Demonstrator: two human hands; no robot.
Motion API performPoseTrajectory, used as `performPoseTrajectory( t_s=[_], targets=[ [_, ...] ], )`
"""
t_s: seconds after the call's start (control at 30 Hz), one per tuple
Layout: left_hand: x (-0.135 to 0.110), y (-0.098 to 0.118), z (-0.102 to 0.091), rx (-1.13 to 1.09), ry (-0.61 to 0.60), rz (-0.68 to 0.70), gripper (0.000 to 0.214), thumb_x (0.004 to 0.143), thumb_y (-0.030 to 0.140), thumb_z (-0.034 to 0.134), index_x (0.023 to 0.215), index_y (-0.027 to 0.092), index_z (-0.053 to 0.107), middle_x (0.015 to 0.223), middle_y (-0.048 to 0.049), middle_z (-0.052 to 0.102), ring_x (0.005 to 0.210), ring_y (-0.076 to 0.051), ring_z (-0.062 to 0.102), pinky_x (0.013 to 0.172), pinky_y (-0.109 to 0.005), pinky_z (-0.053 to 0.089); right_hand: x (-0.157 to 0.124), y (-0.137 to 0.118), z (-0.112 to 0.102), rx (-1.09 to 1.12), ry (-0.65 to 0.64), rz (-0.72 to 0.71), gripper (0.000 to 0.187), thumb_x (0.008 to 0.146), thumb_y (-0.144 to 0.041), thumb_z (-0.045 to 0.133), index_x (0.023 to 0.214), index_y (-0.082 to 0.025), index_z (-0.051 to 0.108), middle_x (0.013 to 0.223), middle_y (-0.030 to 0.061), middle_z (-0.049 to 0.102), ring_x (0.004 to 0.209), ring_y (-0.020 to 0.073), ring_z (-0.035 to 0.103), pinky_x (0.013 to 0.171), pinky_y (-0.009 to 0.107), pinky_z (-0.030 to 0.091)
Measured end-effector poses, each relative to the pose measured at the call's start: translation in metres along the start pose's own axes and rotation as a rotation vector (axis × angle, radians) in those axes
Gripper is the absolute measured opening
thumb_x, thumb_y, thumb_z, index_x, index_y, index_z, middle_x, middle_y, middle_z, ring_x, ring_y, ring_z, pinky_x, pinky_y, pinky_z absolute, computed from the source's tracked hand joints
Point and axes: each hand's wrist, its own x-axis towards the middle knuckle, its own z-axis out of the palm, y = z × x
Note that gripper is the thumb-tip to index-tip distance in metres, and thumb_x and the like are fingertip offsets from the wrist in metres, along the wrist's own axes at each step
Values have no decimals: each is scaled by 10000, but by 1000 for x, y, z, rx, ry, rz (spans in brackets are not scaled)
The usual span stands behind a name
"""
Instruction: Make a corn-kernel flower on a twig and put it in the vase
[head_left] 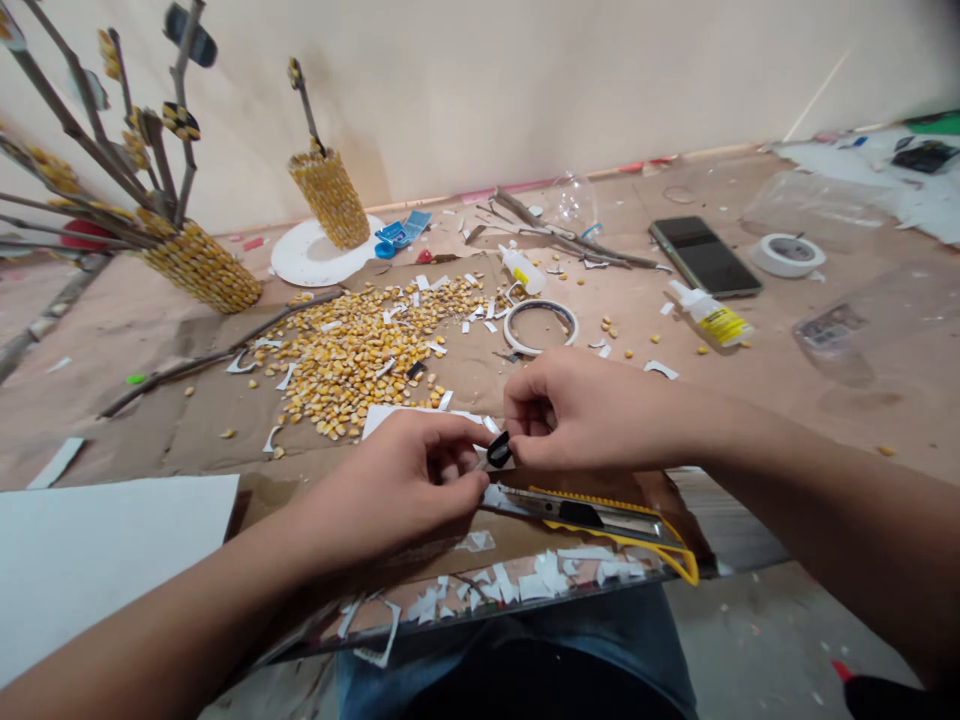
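Fingers [472, 488] of the left hand [390, 490] and right hand [577, 410] are grasping a small curled black strip [498, 450] between them; its long axis is slanting up and rightward. A yellow utility knife [583, 514] is lying below on brown cardboard [532, 540], and a pale wall [525, 80] is rising behind.

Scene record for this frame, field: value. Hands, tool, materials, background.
left hand: fingertips at a small black piece; exact grip partly hidden
right hand: thumb and finger pinching the same piece
tool: utility knife, lying just below the hands, blade end toward the left thumb
materials: loose corn kernels in a pile beyond the left hand; paper scraps along the near edge
background: two kernel-covered containers holding twigs; phone, face up, screen dark
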Motion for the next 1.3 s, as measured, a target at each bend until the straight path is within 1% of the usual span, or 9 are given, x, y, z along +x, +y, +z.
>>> performPoseTrajectory(
  t_s=[0.23,0.43,0.67,0.77,0.87,0.97,1.1,1.2,1.3],
  targets=[
    [0,3,1,18,-3,9,118,872,198,647,914,161,750,633,51,509,561,-83,415,510,-196,334,-2,-2,2,-56,23,42,45,725,-232,682,699,-200,665,638,-7,682,570,130,600,496,249,380],
    [1,2,3,-51,-17,-45,192,905,308,659,913,145,762,654,13,596,581,-108,478,539,-223,384,-3,-5,3,-81,13,42,53,735,-246,682,700,-208,668,650,-4,694,573,137,616,486,249,376],
    [0,1,6,-81,15,-66,175,889,305,661,860,155,747,610,21,591,550,-107,483,530,-226,369,-4,-5,4,-73,17,42,53,735,-243,689,711,-208,656,642,-9,677,569,133,597,483,249,354],
    [0,3,5,-88,18,-77,173,876,307,664,831,154,729,599,24,584,542,-105,479,521,-225,355,-3,-1,1,-19,9,30,58,734,-228,704,719,-202,654,645,-18,665,587,132,591,507,245,376],
    [-1,3,4,-131,7,-102,187,880,329,670,844,154,723,597,17,595,530,-107,486,500,-223,340,-1,6,-4,91,-46,-32,68,784,-255,716,777,-190,697,698,-17,682,645,135,598,558,242,408],
    [-3,0,2,-189,-13,-112,207,909,350,660,890,157,730,593,14,606,514,-105,487,497,-226,346,3,14,-10,185,-116,-64,131,826,-301,736,817,-170,737,758,1,713,698,144,599,614,251,427],
    [-3,-4,0,-228,-37,-122,211,921,351,658,890,152,720,604,13,602,501,-96,487,479,-215,326,7,19,-14,239,-161,-85,162,845,-314,738,846,-153,757,797,17,736,737,150,610,684,264,451],
    [-3,-3,0,-253,-26,-129,201,909,348,675,876,153,713,608,12,605,495,-90,488,466,-203,324,7,17,-13,217,-159,-75,201,869,-356,712,862,-158,748,787,16,719,712,144,596,656,257,438],
    [-3,-1,1,-266,-3,-107,178,888,323,699,890,149,736,640,3,629,526,-90,503,485,-202,361,6,14,-12,215,-139,-37,238,835,-397,747,830,-160,721,747,4,683,671,133,570,601,242,403]
  ],
)
